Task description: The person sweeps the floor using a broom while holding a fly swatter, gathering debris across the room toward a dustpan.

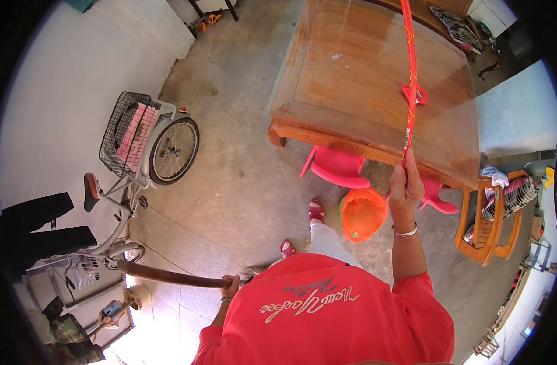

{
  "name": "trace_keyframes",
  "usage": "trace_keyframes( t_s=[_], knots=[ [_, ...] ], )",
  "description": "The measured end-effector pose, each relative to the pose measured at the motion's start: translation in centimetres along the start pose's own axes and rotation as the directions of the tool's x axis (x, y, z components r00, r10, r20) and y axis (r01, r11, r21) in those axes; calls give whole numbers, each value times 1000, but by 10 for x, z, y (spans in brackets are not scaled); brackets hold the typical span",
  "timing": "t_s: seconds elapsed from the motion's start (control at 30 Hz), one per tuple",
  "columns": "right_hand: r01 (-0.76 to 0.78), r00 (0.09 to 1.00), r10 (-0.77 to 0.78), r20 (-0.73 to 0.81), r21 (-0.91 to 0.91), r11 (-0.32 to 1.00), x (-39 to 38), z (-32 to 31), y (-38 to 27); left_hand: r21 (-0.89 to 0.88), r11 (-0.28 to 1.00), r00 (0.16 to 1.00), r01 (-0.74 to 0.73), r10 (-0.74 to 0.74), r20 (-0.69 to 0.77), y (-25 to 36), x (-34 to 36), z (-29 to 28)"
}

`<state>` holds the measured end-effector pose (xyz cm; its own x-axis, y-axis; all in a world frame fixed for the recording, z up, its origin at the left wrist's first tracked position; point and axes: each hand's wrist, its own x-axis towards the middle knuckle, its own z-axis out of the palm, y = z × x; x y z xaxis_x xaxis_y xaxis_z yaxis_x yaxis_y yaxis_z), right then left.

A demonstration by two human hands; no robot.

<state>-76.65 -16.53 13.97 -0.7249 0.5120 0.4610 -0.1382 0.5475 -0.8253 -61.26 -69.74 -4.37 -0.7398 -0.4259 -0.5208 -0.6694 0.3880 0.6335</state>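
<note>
My right hand (406,190) is raised in front of me and closed around the lower end of a long thin red pole (410,73), which runs up past the wooden table; a red clip-like piece (415,94) sits partway along it. Low at my left side, my left hand (230,283) grips a thick brown handle (169,277) that points left over the floor. Greyish bristles (254,271) show just beside that hand. An orange bucket-like container (362,214) sits on the concrete floor below my right hand, near my feet in red sandals (315,210).
A large wooden table (351,79) stands ahead with pink plastic chairs (336,167) tucked at its near edge. A white tricycle with a wire basket (129,137) is parked by the white wall at left. A wooden chair holding cloths (494,225) stands at right.
</note>
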Motion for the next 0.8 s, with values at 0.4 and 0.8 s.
trace_keyframes(
  t_s=[0.4,0.8],
  knots=[
    [121,992,-122,29,27,992,59,36,54,-129,988,992,80,-92,-86,7,-18,11],
    [105,994,-105,16,-11,994,88,55,71,-42,998,997,44,-46,-55,-72,-11,26]
  ],
)
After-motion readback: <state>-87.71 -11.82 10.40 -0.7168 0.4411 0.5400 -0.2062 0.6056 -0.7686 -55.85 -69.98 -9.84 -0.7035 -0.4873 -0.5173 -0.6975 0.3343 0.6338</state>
